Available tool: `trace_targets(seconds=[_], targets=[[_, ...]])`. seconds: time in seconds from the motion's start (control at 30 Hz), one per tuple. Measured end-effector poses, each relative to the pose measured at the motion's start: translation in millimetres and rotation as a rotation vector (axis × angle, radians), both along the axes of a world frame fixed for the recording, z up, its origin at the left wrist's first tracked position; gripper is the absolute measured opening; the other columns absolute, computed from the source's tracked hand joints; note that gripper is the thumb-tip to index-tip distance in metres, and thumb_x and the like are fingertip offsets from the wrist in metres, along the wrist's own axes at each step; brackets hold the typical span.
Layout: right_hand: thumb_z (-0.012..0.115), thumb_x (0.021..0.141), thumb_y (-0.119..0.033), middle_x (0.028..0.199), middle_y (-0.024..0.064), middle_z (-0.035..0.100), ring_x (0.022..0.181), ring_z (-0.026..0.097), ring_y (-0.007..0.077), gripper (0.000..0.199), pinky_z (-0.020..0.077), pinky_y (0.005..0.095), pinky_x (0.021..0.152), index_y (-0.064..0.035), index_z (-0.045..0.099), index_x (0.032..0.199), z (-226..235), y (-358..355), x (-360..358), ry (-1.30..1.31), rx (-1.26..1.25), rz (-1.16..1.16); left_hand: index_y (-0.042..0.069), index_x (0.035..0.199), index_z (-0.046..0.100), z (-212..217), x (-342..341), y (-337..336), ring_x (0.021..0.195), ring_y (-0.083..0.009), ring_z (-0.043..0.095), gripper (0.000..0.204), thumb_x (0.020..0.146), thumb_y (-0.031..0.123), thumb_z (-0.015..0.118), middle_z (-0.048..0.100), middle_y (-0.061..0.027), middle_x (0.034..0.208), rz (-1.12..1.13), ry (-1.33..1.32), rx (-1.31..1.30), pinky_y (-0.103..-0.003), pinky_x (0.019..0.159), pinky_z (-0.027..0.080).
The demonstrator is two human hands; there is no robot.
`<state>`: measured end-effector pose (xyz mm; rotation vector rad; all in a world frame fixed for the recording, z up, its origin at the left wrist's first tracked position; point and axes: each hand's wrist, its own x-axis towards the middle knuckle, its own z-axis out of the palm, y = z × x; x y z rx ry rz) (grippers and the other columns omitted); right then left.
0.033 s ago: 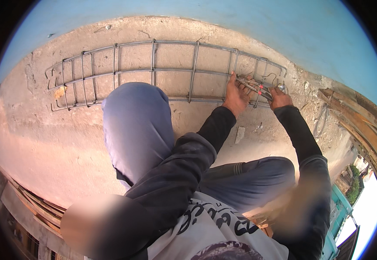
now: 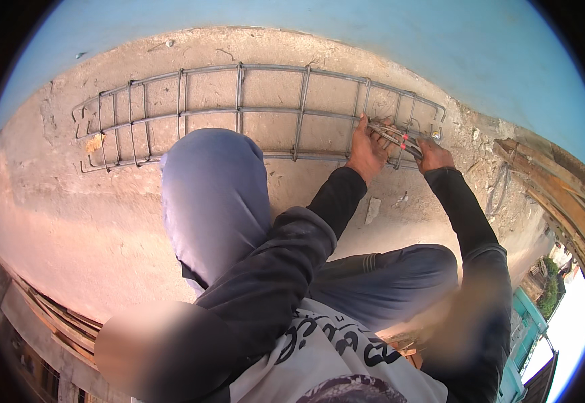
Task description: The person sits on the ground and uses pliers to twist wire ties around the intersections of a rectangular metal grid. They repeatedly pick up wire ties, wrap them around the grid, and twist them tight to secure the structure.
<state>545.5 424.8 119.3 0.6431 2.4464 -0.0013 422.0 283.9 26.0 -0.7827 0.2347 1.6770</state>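
Note:
My left hand (image 2: 368, 153) is palm-up over the right part of a steel rebar cage (image 2: 239, 87), thumb raised and fingers curled round slim metal bars. These bars look like the arms of a long-handled pincer-like tool (image 2: 393, 136) with red marks. The closed fingers of my right hand (image 2: 433, 156) grip its darker end. Fingers hide much of the tool, so its exact kind is unclear. The cage lies on the ground, made of long bars crossed by several square stirrups, with hooked bar ends at both sides.
Beyond the cage stands a blue wall (image 2: 306, 20). Wooden planks (image 2: 554, 168) are stacked at the right, and more timber (image 2: 54, 312) lies at lower left. My bent knee (image 2: 215, 181) is close against the cage's near side. A small pale chip (image 2: 373, 209) rests on the concrete.
The view has shifted very slightly. A thin wire loop seen just above my right hand before is now less visible. Both hands keep almost the same place and grip.

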Motion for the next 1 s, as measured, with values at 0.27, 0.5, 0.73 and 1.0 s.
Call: trace_targets(seconds=[0.27, 0.5, 0.73, 1.0], targets=[[0.068, 0.085, -0.027, 0.093, 0.0168, 0.066, 0.084, 0.068, 0.0376, 0.037, 0.0543, 0.0470, 0.075, -0.0062, 0.059, 0.114, 51, -54, -55, -0.151, -0.023, -0.166, 0.014, 0.123, 0.053, -17, 1, 7, 0.115, -0.0202, 0.054, 0.041, 0.101, 0.048, 0.047, 0.060, -0.0043, 0.115, 0.031, -0.090, -0.017, -0.043, 0.101, 0.040], [0.064, 0.092, -0.046, 0.078, 0.0095, 0.065, 0.066, 0.065, 0.0208, 0.046, 0.0490, 0.0394, 0.055, -0.0009, 0.062, 0.100, 65, -33, -72, -0.223, -1.007, -1.478, 0.010, 0.106, 0.062, 28, -4, 7, 0.110, -0.0187, 0.058, 0.033, 0.097, 0.042, 0.061, 0.063, -0.0022, 0.103, 0.067, -0.085, -0.050, -0.042, 0.090, 0.048], [0.065, 0.090, -0.044, 0.079, 0.0092, 0.064, 0.065, 0.063, 0.0255, 0.046, 0.0524, 0.0385, 0.062, -0.0033, 0.063, 0.111, 91, -68, -105, -0.162, -0.582, -0.949, 0.007, 0.094, 0.052, 16, -9, 21, 0.075, -0.0200, 0.063, 0.036, 0.100, 0.042, 0.054, 0.061, -0.0076, 0.085, 0.014, -0.181, -0.161, -0.032, 0.067, 0.054], [0.054, 0.087, -0.019, 0.108, 0.0130, 0.066, 0.100, 0.064, 0.0328, 0.033, 0.0500, 0.0494, 0.087, -0.0021, 0.062, 0.114, 83, -84, -124, -0.172, 0.389, 0.337, 0.006, 0.095, 0.051, -3, -5, 32, 0.064, -0.0188, 0.060, 0.035, 0.104, 0.038, 0.041, 0.061, -0.0078, 0.076, 0.092, 0.173, -0.108, -0.030, 0.061, 0.050]])
